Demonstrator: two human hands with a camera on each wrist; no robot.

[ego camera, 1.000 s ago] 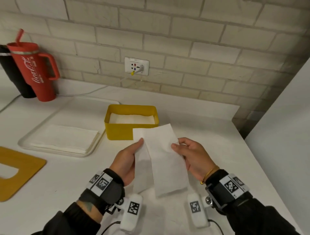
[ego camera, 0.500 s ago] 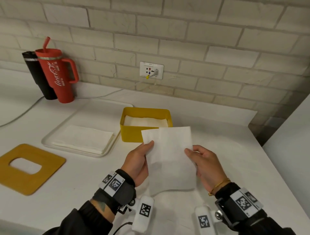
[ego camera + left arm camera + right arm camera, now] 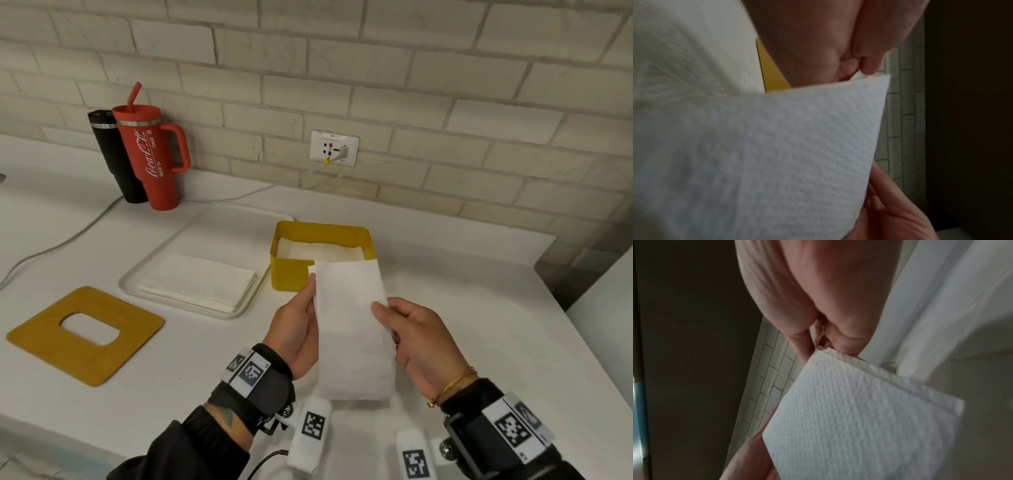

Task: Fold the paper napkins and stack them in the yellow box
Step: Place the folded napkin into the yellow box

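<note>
A white paper napkin (image 3: 352, 329), folded into a long narrow strip, hangs in the air just in front of the yellow box (image 3: 291, 277). My left hand (image 3: 298, 329) pinches its left edge with the thumb on top. Along the right edge, my right hand (image 3: 414, 339) pinches it the same way. The napkin's embossed surface fills the left wrist view (image 3: 797, 154) and the right wrist view (image 3: 859, 418). Folded napkins (image 3: 318, 250) lie inside the yellow box. A stack of flat napkins (image 3: 202, 281) sits on a clear tray (image 3: 219, 222) left of the box.
A yellow board with a cut-out (image 3: 85, 332) lies at the left of the white counter. A red tumbler (image 3: 154, 150) and a black one (image 3: 109, 150) stand by the brick wall. A cable (image 3: 68, 236) runs from the wall socket (image 3: 334, 148). A white panel (image 3: 606, 359) rises at the right.
The two hands have come closer together and the napkin has narrowed from a wide sheet into a slim folded strip. The head view has shifted, so everything sits further right and lower.
</note>
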